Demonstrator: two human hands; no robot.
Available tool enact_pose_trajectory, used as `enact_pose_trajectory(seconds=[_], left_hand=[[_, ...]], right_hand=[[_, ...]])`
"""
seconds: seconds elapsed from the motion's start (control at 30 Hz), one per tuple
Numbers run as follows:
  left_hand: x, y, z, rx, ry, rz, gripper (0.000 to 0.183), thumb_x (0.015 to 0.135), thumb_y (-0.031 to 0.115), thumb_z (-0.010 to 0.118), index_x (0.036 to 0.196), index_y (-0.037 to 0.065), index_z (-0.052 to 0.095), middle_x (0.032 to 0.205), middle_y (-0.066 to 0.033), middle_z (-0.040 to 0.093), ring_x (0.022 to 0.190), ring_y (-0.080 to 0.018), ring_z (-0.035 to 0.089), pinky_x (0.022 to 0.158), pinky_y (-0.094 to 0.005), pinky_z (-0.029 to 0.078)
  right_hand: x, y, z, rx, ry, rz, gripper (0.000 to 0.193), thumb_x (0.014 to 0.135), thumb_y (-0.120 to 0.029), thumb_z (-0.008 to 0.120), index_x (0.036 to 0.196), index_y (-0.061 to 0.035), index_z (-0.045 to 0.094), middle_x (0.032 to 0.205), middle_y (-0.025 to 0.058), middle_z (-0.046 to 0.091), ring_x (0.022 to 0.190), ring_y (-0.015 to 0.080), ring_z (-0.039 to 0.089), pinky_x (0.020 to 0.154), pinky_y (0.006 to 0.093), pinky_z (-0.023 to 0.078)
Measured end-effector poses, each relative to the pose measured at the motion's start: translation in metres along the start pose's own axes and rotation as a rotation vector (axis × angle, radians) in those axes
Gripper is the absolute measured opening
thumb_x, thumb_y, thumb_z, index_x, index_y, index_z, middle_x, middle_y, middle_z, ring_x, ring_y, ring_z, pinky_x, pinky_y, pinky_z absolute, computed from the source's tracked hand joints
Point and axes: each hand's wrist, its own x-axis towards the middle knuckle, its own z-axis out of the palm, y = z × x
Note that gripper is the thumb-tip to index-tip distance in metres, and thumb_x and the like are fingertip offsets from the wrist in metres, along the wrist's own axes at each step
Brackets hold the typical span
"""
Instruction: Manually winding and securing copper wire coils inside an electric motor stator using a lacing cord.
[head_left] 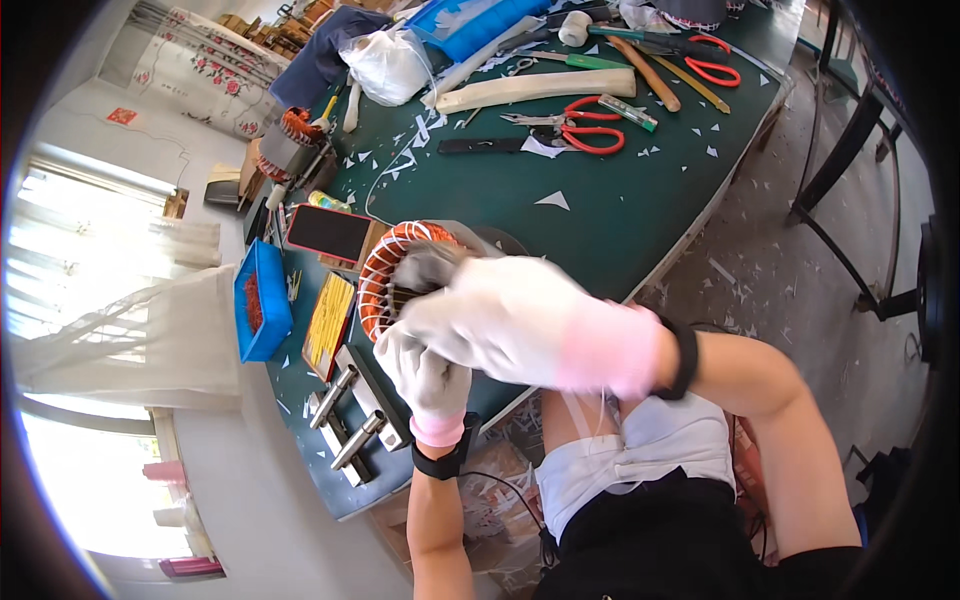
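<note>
A motor stator (376, 281) with orange copper windings laced in white cord lies on the green table in front of me. My left hand (425, 372), in a white glove with a pink cuff, is closed at the stator's near edge; whatever its fingers pinch is hidden. Across the stator's opening reaches my right hand (505, 318), gloved the same way and smeared by motion, so its fingers cannot be made out. It overlaps the left fingertips. Beside the right knuckles, over the opening, is a blurred grey shape (425, 268) that I cannot identify.
Left of the stator are a phone (328, 232), a tray of yellow strips (328, 325), a blue bin (262, 300) and a metal fixture (352, 425). Farther back lie red-handled pliers (590, 128), a wooden stick (535, 90) and a white bag (385, 66). Paper scraps are scattered about.
</note>
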Motion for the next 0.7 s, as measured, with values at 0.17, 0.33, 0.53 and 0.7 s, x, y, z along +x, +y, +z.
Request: enact_pose_trajectory(seconds=[0.17, 0.33, 0.53, 0.7], left_hand=[[0.007, 0.002, 0.001, 0.043, -0.065, 0.137, 0.031, 0.061, -0.005, 0.072, 0.085, 0.011, 0.061, 0.098, -0.0048, 0.066, 0.08, -0.0236, 0.061, 0.078, -0.0378, 0.043], [0.007, -0.004, -0.011, -0.21, -0.084, -0.145, 0.032, 0.064, -0.002, 0.073, 0.093, 0.008, 0.062, 0.093, -0.0055, 0.065, 0.079, -0.0245, 0.058, 0.079, -0.0391, 0.04], [0.022, 0.007, -0.019, 0.039, -0.329, -0.188, 0.028, 0.073, 0.004, 0.07, 0.099, 0.004, 0.062, 0.088, -0.0065, 0.062, 0.079, -0.0261, 0.052, 0.079, -0.0382, 0.04], [0.038, -0.003, -0.02, 0.005, -0.284, -0.048, 0.027, 0.07, 0.006, 0.072, 0.096, 0.005, 0.063, 0.092, -0.0074, 0.065, 0.093, -0.029, 0.057, 0.085, -0.0396, 0.04]], right_hand=[[-0.063, 0.02, 0.064, 0.801, 0.304, 0.169, 0.021, 0.098, -0.016, 0.042, 0.097, -0.0056, 0.061, 0.08, 0.0016, 0.056, 0.071, 0.0046, 0.048, 0.064, 0.0226, 0.041], [0.005, 0.043, -0.005, 1.329, -0.007, 0.54, 0.018, 0.098, -0.02, 0.049, 0.096, -0.0062, 0.061, 0.073, -0.0057, 0.056, 0.052, -0.0003, 0.036, 0.046, 0.0165, 0.028], [-0.026, 0.075, -0.029, 0.413, 0.176, 0.239, 0.029, 0.094, -0.026, 0.052, 0.103, -0.0023, 0.066, 0.067, 0.0017, 0.055, 0.06, 0.0121, 0.056, 0.05, 0.0274, 0.046], [-0.089, 0.062, -0.009, -0.076, 0.447, 0.601, 0.031, 0.089, -0.009, 0.056, 0.12, -0.0071, 0.057, 0.095, 0.0184, 0.062, 0.075, 0.029, 0.065, 0.064, 0.035, 0.053]])
